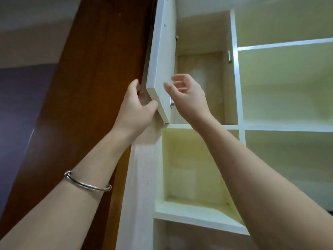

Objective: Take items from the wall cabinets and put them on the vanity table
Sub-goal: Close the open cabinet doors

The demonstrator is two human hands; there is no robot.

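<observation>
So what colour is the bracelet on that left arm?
Silver, a plain shiny metal bangle, seen in the head view.

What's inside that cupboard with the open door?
The open cupboard shows only bare walls and a pale back panel; no items visible. Its floor is hidden by the right hand and the door.
</observation>
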